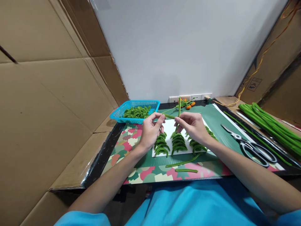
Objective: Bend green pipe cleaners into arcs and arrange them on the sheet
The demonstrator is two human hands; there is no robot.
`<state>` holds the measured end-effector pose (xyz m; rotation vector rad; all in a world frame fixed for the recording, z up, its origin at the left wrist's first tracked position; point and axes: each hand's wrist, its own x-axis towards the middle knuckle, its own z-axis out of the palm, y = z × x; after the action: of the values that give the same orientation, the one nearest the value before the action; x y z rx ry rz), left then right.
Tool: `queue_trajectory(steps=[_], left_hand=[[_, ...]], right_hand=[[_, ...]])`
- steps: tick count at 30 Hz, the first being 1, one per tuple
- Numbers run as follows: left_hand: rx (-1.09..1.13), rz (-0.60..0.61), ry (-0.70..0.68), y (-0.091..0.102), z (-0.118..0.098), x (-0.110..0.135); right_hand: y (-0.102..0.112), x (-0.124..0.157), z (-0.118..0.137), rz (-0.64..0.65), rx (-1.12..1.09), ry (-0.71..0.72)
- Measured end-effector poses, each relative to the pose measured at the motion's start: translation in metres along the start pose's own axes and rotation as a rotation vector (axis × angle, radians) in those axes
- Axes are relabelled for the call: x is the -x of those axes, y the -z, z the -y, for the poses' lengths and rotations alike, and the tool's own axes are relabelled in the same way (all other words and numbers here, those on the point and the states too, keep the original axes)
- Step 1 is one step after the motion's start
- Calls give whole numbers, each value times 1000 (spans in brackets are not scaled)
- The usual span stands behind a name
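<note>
Between my two hands is a green fuzzy pipe cleaner, one length standing upright and another running sideways. My left hand pinches the sideways end between thumb and fingers. My right hand is closed on the pipe cleaner where the lengths cross. Below the hands lies a white sheet bearing several rows of curved green pipe cleaner pieces. Two loose pipe cleaner lengths rest near the front edge of the table.
A blue plastic basket of bent green pieces stands at the back left. Black-handled scissors lie at right, beside a bundle of long green pipe cleaners. Orange flowers lie at the back. Cardboard walls the left side.
</note>
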<state>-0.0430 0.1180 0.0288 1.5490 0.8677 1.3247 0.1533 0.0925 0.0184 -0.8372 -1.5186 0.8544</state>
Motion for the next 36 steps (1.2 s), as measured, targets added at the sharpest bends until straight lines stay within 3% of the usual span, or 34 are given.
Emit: queue_trajectory(steps=[5,20,26,29,32,36], left_hand=[[-24,9,0,1,1,0],[-51,129,26,7,9,-6],[-540,79,-172,12,7,1],[-662,54,-212,13,6,3],[-657,24,-224,12,5,2],[-533,44,-173,13,6,-2]], right_hand=[[0,-1,-1,65,0,-15],[-1,-8,-3,84,-307,-232],[4,-13,-10,147,-478,-510],[5,-15,-14,185,-532,-604],[5,-15,-14,191,-543,-580],[7,-14,-13,157,-473,-431]])
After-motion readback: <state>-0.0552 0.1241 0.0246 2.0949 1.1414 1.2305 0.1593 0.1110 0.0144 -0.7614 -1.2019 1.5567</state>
